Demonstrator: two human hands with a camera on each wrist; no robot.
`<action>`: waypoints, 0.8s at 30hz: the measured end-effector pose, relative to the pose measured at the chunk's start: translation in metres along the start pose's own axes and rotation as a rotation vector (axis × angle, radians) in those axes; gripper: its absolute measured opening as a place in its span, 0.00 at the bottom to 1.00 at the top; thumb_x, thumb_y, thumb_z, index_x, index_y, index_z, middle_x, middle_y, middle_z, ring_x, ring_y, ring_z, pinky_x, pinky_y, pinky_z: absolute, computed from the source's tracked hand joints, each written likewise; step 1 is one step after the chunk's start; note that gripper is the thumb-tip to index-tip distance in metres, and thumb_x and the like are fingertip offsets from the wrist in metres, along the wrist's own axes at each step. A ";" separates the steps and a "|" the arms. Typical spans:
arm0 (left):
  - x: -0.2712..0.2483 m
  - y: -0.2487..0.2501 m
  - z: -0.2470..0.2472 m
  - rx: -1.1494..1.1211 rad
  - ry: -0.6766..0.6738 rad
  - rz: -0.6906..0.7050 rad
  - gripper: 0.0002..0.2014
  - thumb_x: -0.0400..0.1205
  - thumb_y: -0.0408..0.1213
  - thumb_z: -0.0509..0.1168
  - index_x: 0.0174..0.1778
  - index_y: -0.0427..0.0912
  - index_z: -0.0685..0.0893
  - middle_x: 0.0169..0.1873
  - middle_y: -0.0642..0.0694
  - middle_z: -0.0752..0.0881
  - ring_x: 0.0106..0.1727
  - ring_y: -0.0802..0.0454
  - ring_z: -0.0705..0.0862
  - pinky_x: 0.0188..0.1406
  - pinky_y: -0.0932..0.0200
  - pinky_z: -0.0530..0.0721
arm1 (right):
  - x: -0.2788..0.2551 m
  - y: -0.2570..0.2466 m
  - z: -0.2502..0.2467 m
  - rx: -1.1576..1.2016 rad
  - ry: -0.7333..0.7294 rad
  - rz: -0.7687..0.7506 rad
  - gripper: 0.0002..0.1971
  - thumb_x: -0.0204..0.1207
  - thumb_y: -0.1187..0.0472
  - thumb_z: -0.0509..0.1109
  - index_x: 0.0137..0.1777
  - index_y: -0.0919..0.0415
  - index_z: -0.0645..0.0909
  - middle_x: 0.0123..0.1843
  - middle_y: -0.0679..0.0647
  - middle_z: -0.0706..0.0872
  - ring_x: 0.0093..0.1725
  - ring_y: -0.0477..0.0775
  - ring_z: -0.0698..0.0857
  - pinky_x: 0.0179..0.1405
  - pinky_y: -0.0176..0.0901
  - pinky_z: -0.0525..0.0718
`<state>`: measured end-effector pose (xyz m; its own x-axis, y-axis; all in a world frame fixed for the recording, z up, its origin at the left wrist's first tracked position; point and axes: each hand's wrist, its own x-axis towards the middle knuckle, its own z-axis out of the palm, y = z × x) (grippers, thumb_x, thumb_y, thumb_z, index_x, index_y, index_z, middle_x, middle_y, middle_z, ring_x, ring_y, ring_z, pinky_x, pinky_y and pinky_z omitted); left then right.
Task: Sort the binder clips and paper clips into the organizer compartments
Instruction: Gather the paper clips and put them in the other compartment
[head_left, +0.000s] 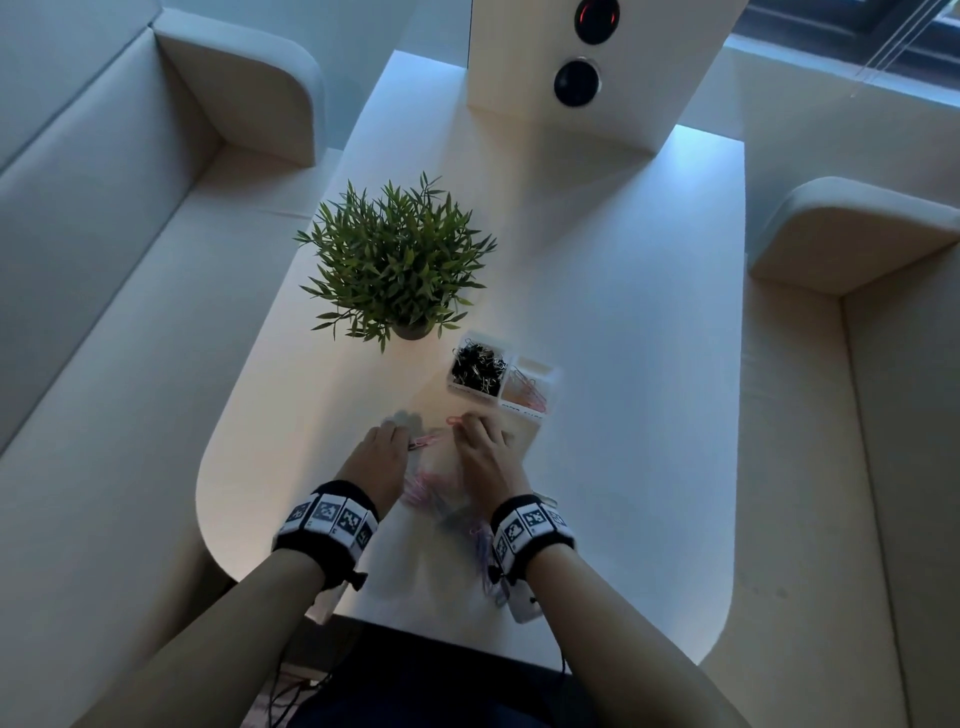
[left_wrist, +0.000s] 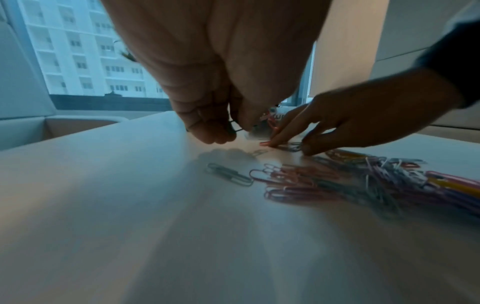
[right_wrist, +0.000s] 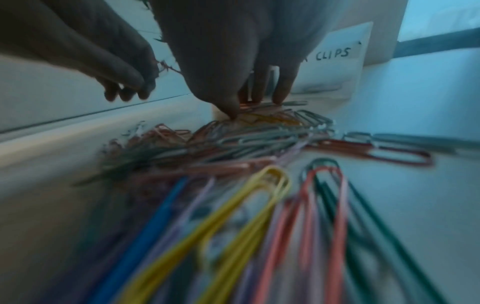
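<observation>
A loose pile of coloured paper clips (head_left: 436, 491) (left_wrist: 337, 183) (right_wrist: 233, 144) lies on the white table (head_left: 623, 364) between my hands. The clear organizer (head_left: 522, 411) stands just beyond it. Its left compartment holds black binder clips (head_left: 477, 368) and its right one pink paper clips (head_left: 527, 389). A label reading "CLIPS" shows on the organizer wall (right_wrist: 337, 67). My left hand (head_left: 400, 431) (left_wrist: 228, 131) hovers above the table with curled fingers pinching a small dark clip (left_wrist: 235, 127). My right hand (head_left: 467, 423) (right_wrist: 249, 107) presses straight fingertips onto clips at the pile's far end, the index finger on a pink clip (left_wrist: 265, 144).
A potted green plant (head_left: 397, 265) stands left of the organizer. A white box with two dark round parts (head_left: 587, 67) sits at the table's far end. Pale sofas (head_left: 104, 312) flank the table on both sides. One grey paper clip (left_wrist: 228, 174) lies apart, left of the pile.
</observation>
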<state>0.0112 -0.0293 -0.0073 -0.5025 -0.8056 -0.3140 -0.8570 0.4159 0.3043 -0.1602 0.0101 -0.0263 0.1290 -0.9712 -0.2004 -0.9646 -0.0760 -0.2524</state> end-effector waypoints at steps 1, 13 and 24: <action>0.000 0.001 -0.002 -0.055 0.007 -0.016 0.12 0.74 0.19 0.58 0.51 0.32 0.76 0.49 0.34 0.79 0.47 0.39 0.78 0.48 0.51 0.79 | -0.005 0.001 0.001 0.010 0.029 -0.006 0.21 0.70 0.68 0.56 0.63 0.66 0.77 0.61 0.63 0.79 0.59 0.67 0.79 0.44 0.62 0.84; 0.070 0.086 -0.072 -0.055 0.060 0.147 0.11 0.78 0.30 0.60 0.55 0.31 0.74 0.54 0.34 0.79 0.57 0.37 0.77 0.56 0.51 0.75 | -0.014 0.017 0.003 -0.007 -0.116 0.082 0.09 0.68 0.75 0.64 0.37 0.62 0.82 0.36 0.57 0.84 0.35 0.56 0.81 0.28 0.42 0.76; 0.105 0.101 -0.065 -0.047 0.112 0.306 0.10 0.79 0.31 0.62 0.55 0.36 0.83 0.50 0.37 0.81 0.51 0.40 0.82 0.53 0.45 0.83 | -0.026 0.026 -0.018 0.347 0.196 0.124 0.12 0.65 0.77 0.66 0.42 0.64 0.86 0.32 0.62 0.86 0.28 0.62 0.84 0.28 0.50 0.86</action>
<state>-0.1208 -0.0997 0.0493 -0.7179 -0.6887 -0.1015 -0.6605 0.6279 0.4116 -0.1923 0.0298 -0.0106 -0.0614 -0.9954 -0.0741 -0.8311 0.0921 -0.5485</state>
